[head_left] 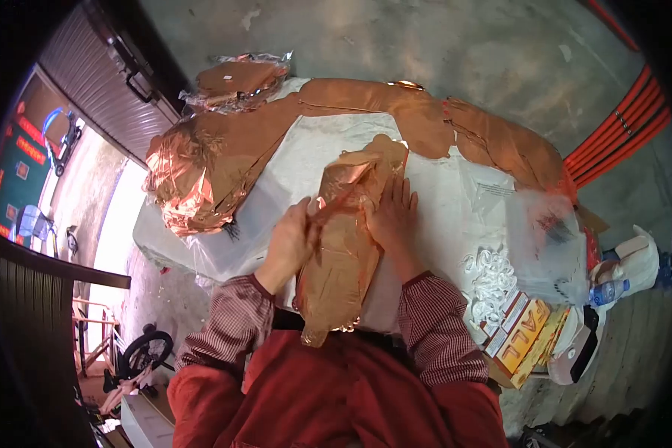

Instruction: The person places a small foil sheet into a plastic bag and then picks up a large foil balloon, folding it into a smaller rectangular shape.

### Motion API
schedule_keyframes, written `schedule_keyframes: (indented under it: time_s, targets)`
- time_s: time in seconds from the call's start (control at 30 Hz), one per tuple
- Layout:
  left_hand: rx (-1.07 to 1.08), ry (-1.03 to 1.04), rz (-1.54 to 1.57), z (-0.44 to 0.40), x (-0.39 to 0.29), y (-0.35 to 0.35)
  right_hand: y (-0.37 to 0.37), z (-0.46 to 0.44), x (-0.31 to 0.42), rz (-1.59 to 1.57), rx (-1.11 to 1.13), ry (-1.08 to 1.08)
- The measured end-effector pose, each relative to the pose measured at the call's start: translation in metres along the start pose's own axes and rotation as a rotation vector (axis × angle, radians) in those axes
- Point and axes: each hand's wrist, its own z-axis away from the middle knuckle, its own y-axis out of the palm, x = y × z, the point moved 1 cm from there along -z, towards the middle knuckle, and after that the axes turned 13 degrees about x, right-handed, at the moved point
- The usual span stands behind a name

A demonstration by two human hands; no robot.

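A long brown piece (336,276) in clear, shiny wrapping lies lengthwise on the white table (343,134) in front of me. My left hand (293,237) is at its left edge, fingers curled against the wrapping. On the right side, my right hand (394,222) rests on the piece with its fingers stretched out toward the far end. Reddish creases run across the wrapping between both hands.
Brown flat pieces (351,95) line the table's far edge. A shiny copper-coloured bundle (190,179) lies at left. White loops (489,280), a yellow box (526,328) and a clear plastic bag (545,239) are at right. Red poles (620,123) stand beyond.
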Motion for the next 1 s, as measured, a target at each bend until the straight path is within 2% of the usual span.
schedule_keyframes:
  time_s: [0.03, 0.07, 0.13, 0.17, 0.27, 0.4, 0.47, 0.53, 0.6, 0.63, 0.7, 0.73, 0.8, 0.83, 0.93, 0.97, 1.0]
  targets:
    - [-0.119, 0.038, 0.118, 0.000, 0.006, -0.002, 0.000, 0.000, 0.001, -0.008, -0.003, 0.012]
    - [-0.130, 0.029, 0.119, 0.000, 0.013, -0.004, -0.001, -0.001, 0.002, -0.006, -0.001, -0.001]
    - [-0.009, -0.219, 0.341, -0.002, 0.024, -0.009, -0.001, 0.000, 0.002, 0.003, -0.003, 0.011]
    - [-0.010, -0.222, 0.179, -0.003, 0.005, -0.021, 0.001, 0.000, 0.001, 0.003, -0.002, 0.006]
    - [-0.010, -0.173, 0.110, -0.023, 0.001, -0.020, 0.004, -0.002, 0.000, -0.004, -0.012, 0.007]
    - [-0.118, -0.110, 0.278, -0.049, 0.046, -0.011, 0.003, -0.001, 0.000, -0.041, -0.028, 0.016]
    - [-0.053, -0.178, -0.045, -0.046, 0.049, -0.020, 0.003, -0.002, 0.001, -0.047, -0.022, 0.033]
    - [-0.009, -0.197, -0.061, -0.042, 0.053, -0.020, 0.005, -0.002, 0.000, -0.026, -0.008, 0.029]
    - [-0.010, -0.227, 0.172, -0.036, 0.058, -0.020, 0.006, -0.002, 0.000, -0.013, -0.010, 0.037]
    - [-0.008, -0.225, 0.171, -0.036, 0.065, -0.017, 0.006, -0.003, 0.000, 0.004, -0.017, 0.038]
    - [0.065, -0.049, 0.669, -0.038, 0.081, -0.007, 0.008, -0.003, -0.001, 0.002, -0.028, 0.040]
    - [0.063, -0.045, 0.670, -0.034, 0.071, -0.013, 0.009, -0.004, -0.002, -0.001, -0.035, 0.040]
    - [0.066, -0.176, 0.080, -0.022, 0.041, -0.033, 0.009, -0.006, -0.002, 0.008, -0.035, 0.042]
    - [-0.005, -0.104, 0.034, -0.023, 0.045, -0.032, 0.009, -0.005, -0.002, 0.014, -0.027, 0.048]
    - [0.012, -0.148, -0.051, -0.021, 0.058, -0.033, 0.008, -0.005, -0.002, 0.025, -0.012, 0.056]
    - [0.010, -0.149, -0.048, -0.022, 0.060, -0.031, 0.007, -0.006, -0.002, 0.027, -0.013, 0.054]
    - [-0.001, -0.129, 0.090, -0.022, 0.063, -0.027, 0.006, -0.005, -0.001, 0.029, 0.000, 0.058]
